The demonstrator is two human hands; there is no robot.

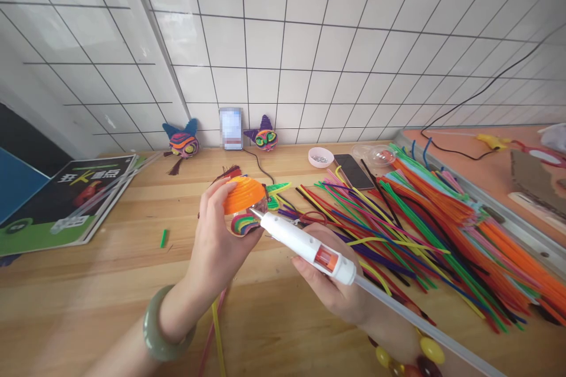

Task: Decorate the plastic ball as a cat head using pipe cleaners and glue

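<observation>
Orange-topped craft piece (244, 193), tilted against white glue gun's (300, 240) nozzle.

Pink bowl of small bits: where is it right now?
In the head view, the pink bowl sits right of centre near the foot of the tiled wall, just left of the dark phone lying flat.

Glossy white plastic glue gun (300, 240); smooth wood table (132, 283); glossy wall tiles (265, 41).
</observation>
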